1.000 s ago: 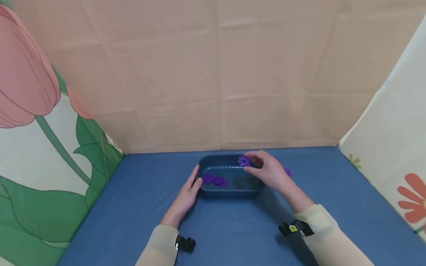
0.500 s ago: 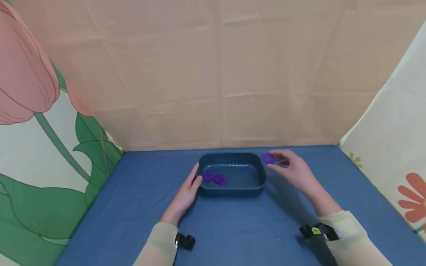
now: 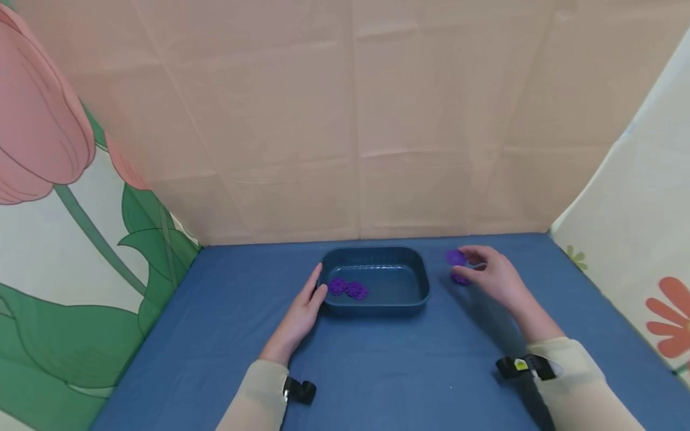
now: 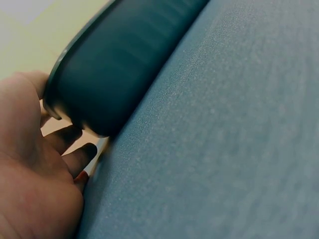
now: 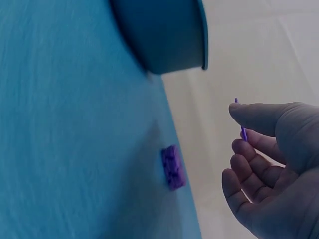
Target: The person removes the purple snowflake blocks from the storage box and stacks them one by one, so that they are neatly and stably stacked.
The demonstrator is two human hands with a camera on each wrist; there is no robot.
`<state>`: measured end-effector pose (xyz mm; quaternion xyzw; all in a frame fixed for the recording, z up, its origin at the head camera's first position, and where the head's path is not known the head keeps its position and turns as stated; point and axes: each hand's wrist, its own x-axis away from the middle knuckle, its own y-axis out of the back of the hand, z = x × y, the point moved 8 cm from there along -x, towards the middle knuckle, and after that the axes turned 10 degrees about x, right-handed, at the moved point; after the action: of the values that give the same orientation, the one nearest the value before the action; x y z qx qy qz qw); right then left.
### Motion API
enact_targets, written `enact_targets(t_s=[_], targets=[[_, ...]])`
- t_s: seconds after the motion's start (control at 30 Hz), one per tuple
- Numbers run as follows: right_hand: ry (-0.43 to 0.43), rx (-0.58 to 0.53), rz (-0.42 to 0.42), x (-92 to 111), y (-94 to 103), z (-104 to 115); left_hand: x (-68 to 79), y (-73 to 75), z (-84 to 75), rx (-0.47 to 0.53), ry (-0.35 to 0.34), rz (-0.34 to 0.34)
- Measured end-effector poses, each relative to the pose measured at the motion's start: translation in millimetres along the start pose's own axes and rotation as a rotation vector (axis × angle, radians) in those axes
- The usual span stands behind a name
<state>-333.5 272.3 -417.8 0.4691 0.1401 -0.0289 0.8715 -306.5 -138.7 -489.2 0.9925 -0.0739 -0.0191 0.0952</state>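
Note:
My left hand holds the left end of a dark blue rectangular tray, with the thumb at the rim; in the left wrist view its fingers are against the outer end wall. Purple notched discs lie inside, near the tray's left front. To the right of the tray, my right hand pinches one thin purple notched disc between thumb and fingers, raised off the table. Beneath that hand sits a small purple stack of discs on the cloth, partly hidden in the head view.
A blue cloth covers the table. Behind it rises a beige backdrop. A tulip-printed panel borders the left side, and a white flower-printed panel the right. A camera is strapped to each wrist.
My right hand has carried the pinched disc from above the tray rightward, out past its right edge to over the small stack. The left hand, tray and discs inside look unmoved.

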Motion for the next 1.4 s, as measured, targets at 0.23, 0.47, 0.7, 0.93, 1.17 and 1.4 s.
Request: enact_targets(t_s=[0.23, 0.47, 0.7, 0.93, 1.17, 1.4], targets=[[-0.035, 0.036, 0.032, -1, -5.1, -19, 1.3, -0.5, -0.3, 0.009, 0.021, 0.002], [-0.073, 0.063, 0.104, 1, -14.6, -32, 2.2, -1.6, -0.7, 0.018, 0.014, 0.01], [-0.075, 0.075, 0.13, 0, -23.0, -40, 2.0, -0.3, 0.6, 0.012, 0.015, 0.001], [-0.067, 0.075, 0.136, 0, -27.3, -43, 1.4, 0.9, 1.0, 0.009, 0.016, 0.0], [-0.084, 0.067, 0.151, 0, -33.3, -49, 1.4, 1.8, 0.4, 0.006, 0.008, 0.002], [-0.091, 0.073, 0.154, -1, -37.1, -52, 1.8, 2.6, 1.1, 0.009, 0.015, 0.001]])
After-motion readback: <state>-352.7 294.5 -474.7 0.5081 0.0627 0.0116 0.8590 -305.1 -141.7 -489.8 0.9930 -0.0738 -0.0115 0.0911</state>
